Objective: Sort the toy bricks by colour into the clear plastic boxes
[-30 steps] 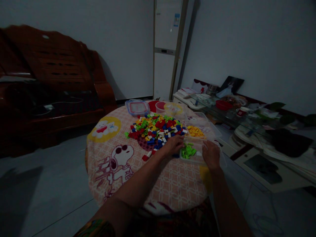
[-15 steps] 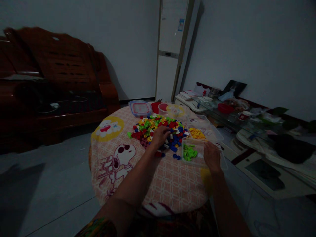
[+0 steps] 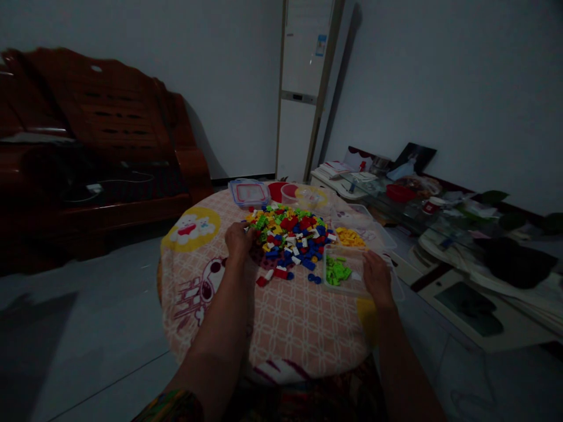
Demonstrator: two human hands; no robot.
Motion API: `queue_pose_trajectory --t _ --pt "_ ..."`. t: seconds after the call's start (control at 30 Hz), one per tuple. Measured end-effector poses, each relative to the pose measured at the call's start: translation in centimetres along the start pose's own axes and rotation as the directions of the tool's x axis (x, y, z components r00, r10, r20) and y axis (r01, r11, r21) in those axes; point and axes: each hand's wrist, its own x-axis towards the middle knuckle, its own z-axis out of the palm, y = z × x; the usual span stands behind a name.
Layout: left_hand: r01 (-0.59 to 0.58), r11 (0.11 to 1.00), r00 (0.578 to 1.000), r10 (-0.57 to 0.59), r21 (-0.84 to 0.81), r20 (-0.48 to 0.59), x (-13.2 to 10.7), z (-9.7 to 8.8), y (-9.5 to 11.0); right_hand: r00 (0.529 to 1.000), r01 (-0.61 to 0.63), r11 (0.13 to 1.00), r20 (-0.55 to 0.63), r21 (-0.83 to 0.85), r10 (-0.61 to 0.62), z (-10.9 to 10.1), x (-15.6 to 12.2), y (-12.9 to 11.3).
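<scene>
A heap of toy bricks (image 3: 288, 234) in red, blue, white, yellow and green lies mid-table. My left hand (image 3: 238, 239) is at the heap's left edge, fingers curled down and pressed together; what they hold, if anything, is hidden. My right hand (image 3: 377, 276) grips the right side of a clear plastic container (image 3: 352, 288), which has green bricks (image 3: 336, 271) gathered at its left end. Just behind it, yellow bricks (image 3: 350, 237) sit in another clear container (image 3: 373, 233). Two small round blue pieces (image 3: 314, 279) and a few red and white bricks (image 3: 272, 274) lie in front of the heap.
A patterned cloth covers the round table (image 3: 308, 328). At its far side are a blue-rimmed lidded box (image 3: 249, 193), a red round piece (image 3: 278, 191) and a clear round tub (image 3: 290, 193). A cluttered glass-topped cabinet (image 3: 409, 205) stands right; a wooden sofa (image 3: 118, 129) stands left.
My left hand has moved left from the middle of the heap to its left edge, covering where a green brick lay. My right hand stays on the container.
</scene>
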Motion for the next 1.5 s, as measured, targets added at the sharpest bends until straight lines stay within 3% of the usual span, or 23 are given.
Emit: queue_pose_trajectory --t 0.17,0.27,0.37,0.43,0.5,0.57,0.63,0.73,0.8,0.87,0.93,1.0,1.1,1.2,1.27,1.37,1.5 --pt "-0.044 0.999 0.999 0.044 0.014 0.022 -0.1 -0.2 0.3 1.000 -0.016 1.000 -0.008 0.017 0.016 0.0 -0.1 -0.3" --pt "-0.040 0.998 0.999 0.039 -0.045 -0.031 -0.2 -0.5 1.3 1.000 -0.027 1.000 -0.008 0.007 0.027 0.1 -0.3 -0.4" --pt "-0.096 0.968 0.995 0.097 -0.233 -0.006 -1.0 0.0 4.0 0.999 -0.029 1.000 -0.017 0.011 0.029 0.1 -0.4 -0.6" --pt "-0.122 0.898 0.974 0.191 -0.423 0.124 -2.5 1.2 6.4 1.000 -0.028 0.999 -0.013 0.018 0.028 0.0 -0.5 -0.6" --pt "-0.049 0.778 0.921 0.278 -0.627 0.272 -4.5 2.9 8.7 0.999 -0.037 0.999 0.003 0.019 0.037 0.0 -0.5 -0.6" --pt "0.034 0.674 0.833 0.389 -0.738 0.394 -6.7 4.7 10.5 0.998 -0.054 0.998 0.022 0.023 0.053 -0.1 -0.4 -0.6" --pt "0.058 0.620 0.755 0.485 -0.782 0.441 -8.6 6.1 11.7 0.998 -0.061 0.998 0.030 0.031 0.060 -0.1 -0.3 -0.6" --pt "-0.025 0.608 0.659 0.607 -0.794 0.444 -10.2 7.1 12.5 0.999 -0.051 0.998 0.017 0.035 0.051 -0.1 -0.3 -0.6" --pt "-0.094 0.605 0.627 0.653 -0.790 0.425 -10.2 7.0 12.5 0.999 -0.048 0.998 0.011 0.033 0.048 -0.1 -0.3 -0.5" --pt "-0.148 0.625 0.666 0.636 -0.766 0.390 -9.1 6.2 12.0 0.998 -0.052 0.998 0.022 0.033 0.051 -0.1 -0.3 -0.5" --pt "-0.197 0.702 0.776 0.538 -0.684 0.329 -7.2 5.0 10.8 0.998 -0.060 0.998 0.034 0.033 0.059 -0.1 -0.3 -0.4" --pt "-0.210 0.829 0.906 0.365 -0.518 0.216 -4.9 3.5 8.9 0.997 -0.065 0.998 0.042 0.028 0.063 0.0 -0.3 -0.4" --pt "-0.131 0.967 0.989 0.143 -0.219 0.039 -1.8 0.9 5.2 0.998 -0.054 0.998 0.033 0.016 0.053 0.1 -0.4 -0.3" --pt "0.021 0.999 0.996 -0.024 -0.032 -0.087 -0.1 -1.5 1.3 0.999 -0.034 0.999 0.020 0.013 0.034 0.0 -0.5 -0.3" --pt "0.128 0.991 0.986 -0.122 0.049 -0.110 0.4 -2.6 -0.8 0.999 -0.029 1.000 0.032 -0.005 0.029 0.0 -0.5 -0.3" --pt "0.254 0.953 0.967 -0.256 0.165 -0.011 0.5 -3.4 -2.7 0.998 -0.042 0.999 0.048 -0.032 0.043 -0.1 -0.5 -0.3" --pt "0.266 0.932 0.942 -0.306 0.245 0.138 0.6 -3.3 -2.9 0.996 -0.063 0.998 0.058 -0.017 0.064 0.0 -0.5 -0.2"
